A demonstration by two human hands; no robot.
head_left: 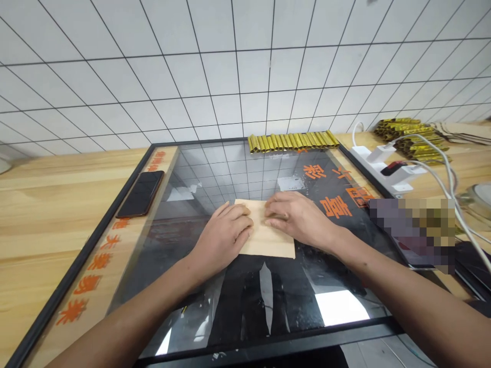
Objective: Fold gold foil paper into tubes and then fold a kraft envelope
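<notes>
A small pale tan sheet of paper lies on the dark glass panel in front of me. At the sheet's left side, my left hand is closed with bent fingers on the paper edge. Opposite it, my right hand has its fingers curled together over the upper right part of the same sheet. The fingertips' undersides are hidden. Beyond my hands, a row of gold foil tubes lies along the panel's far edge.
A dark phone rests on the panel's left border. To the right are a white power strip with plugs and cables, a pile of gold foil pieces, brown paper sheets and a glass jar. A tiled wall stands behind.
</notes>
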